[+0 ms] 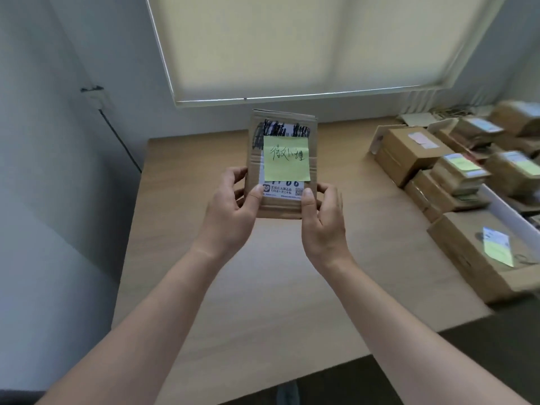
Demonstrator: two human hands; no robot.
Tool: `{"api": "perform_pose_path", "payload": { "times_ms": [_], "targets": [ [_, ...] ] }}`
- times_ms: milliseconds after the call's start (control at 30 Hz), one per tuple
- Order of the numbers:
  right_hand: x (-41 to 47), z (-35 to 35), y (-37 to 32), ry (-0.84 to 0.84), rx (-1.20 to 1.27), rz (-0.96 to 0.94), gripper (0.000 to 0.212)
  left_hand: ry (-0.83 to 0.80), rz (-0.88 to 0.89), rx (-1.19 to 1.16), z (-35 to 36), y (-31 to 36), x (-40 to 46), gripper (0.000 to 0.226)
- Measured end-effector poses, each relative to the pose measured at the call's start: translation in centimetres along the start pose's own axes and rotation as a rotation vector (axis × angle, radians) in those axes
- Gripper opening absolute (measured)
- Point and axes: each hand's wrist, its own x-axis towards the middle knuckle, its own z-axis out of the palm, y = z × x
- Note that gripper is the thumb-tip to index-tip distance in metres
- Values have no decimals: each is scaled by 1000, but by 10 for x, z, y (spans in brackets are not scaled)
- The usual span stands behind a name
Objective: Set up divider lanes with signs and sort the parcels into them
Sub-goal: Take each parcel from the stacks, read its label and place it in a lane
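a: how far along is the sorting, would you say?

b: partway, at a guess. the person holds one flat brown parcel (281, 165) up over the table (263, 287), upright and facing the camera, with a green sticky note (286, 158) stuck on its label. the writing on the note is too loose to read

a: and the hands?

b: the left hand (230, 211) grips the parcel's lower left edge, thumb on the front; the right hand (323, 217) grips the lower right edge the same way. both are closed round it

a: what looks done already?

b: a stack of boxes (455, 171) sits at the right end of the table, several carrying notes, and a white divider strip (505, 206) runs between some of them. that area is blurred, so whether they lie in finished lanes cannot be told

a: and what is left?

b: this parcel is not yet in any lane, and no lane signs are plainly visible
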Motion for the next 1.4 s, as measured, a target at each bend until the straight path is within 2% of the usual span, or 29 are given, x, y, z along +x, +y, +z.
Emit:
{"api": "perform_pose_path", "payload": {
  "times_ms": [133,233,367,533,900,1133,1400],
  "targets": [
    [-16,-60,8,101,-170,-55,47,-98,34,42,51,16,-16,39],
    [-21,-106,10,148,-208,-71,54,-154,135,39,89,37,-27,44],
    [-23,-167,11,199,-267,-127,58,-203,272,77,140,64,-37,64],
    [-9,-252,36,283,-363,-189,58,-256,404,110,224,100,-48,66],
    [29,-462,107,251,-453,-248,53,-277,593,237,438,169,-82,64],
    [69,-534,162,223,-472,-224,56,-330,615,337,533,180,-68,68],
    [139,-565,245,120,-508,-154,57,-435,530,443,624,142,-19,68]
  ]
}}
